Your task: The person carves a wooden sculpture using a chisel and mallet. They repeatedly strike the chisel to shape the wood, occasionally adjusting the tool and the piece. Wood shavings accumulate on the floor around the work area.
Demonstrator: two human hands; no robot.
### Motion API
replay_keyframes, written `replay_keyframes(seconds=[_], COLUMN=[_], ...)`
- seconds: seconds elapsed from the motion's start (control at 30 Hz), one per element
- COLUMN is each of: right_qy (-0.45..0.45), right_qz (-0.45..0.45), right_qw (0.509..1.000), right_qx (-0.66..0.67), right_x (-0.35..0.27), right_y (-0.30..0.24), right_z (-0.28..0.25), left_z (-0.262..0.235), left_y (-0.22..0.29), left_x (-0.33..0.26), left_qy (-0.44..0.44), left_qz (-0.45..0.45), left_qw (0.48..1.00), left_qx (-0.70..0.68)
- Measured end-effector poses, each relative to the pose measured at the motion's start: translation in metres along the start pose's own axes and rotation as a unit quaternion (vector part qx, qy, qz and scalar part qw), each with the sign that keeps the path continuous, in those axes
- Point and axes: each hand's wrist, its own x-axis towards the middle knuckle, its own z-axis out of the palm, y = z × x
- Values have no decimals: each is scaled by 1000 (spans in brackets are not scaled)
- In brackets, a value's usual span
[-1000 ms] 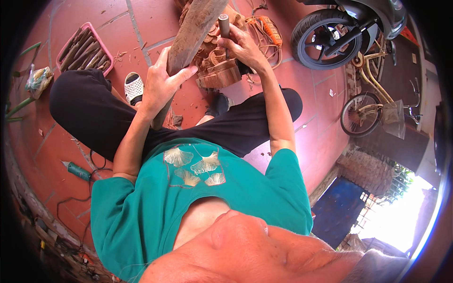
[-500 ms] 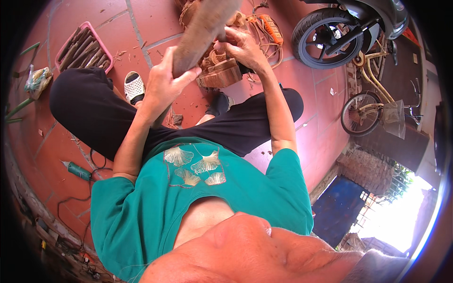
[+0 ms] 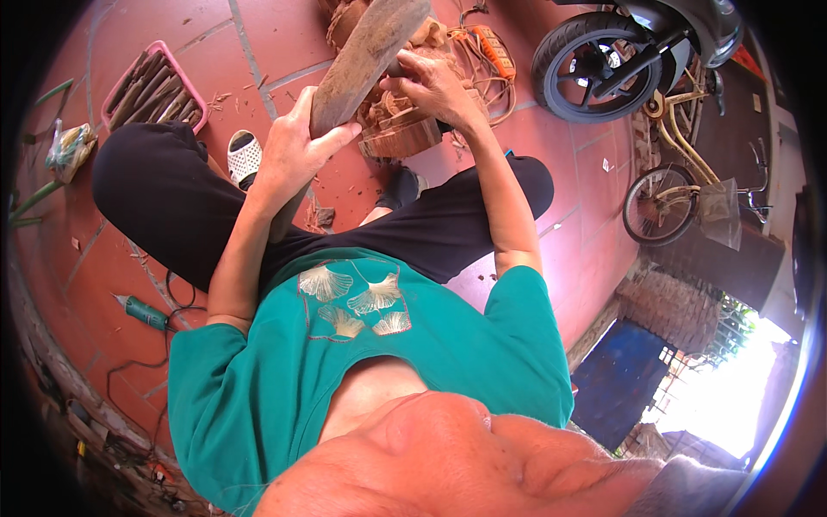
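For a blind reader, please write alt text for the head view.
A seated person's left hand grips a long flat wooden mallet, while the right hand rests on a carved reddish wood block on red floor tiles. A pink tray of tools lies nearby.

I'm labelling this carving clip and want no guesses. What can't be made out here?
Head view only:
- Top of the mallet: cut off by the upper edge.
- Tool in the right hand: hidden by its fingers and the mallet.
- Carved block: its pattern is partly covered by both hands and too small to read.
- Left hand: palm side hidden; only its back shows.
- Pink tray: contents too small to identify.
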Motion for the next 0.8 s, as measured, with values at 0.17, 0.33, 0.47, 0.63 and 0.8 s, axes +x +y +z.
replay_keyframes(seconds=[0.17, 0.33, 0.47, 0.63, 0.8], right_qy=[42, 128, 112, 97, 70], right_qz=[63, 23, 23, 40, 0], right_qw=[992, 966, 967, 979, 991], right_qx=[97, 224, 230, 176, 118], right_x=[-1, -11, -13, -16, -18], right_y=[4, -1, -2, -12, 3], right_z=[-15, -31, -29, -25, -19], left_z=[3, -4, -2, 5, 8], left_y=[-2, 5, 4, 0, 1], left_x=[-1, 1, 0, -1, -2], left_qy=[-10, 1, -13, 2, -2], left_qz=[-50, -77, -90, -39, -10], left_qw=[992, 990, 987, 995, 999], left_qx=[-113, -115, -129, -91, -53])
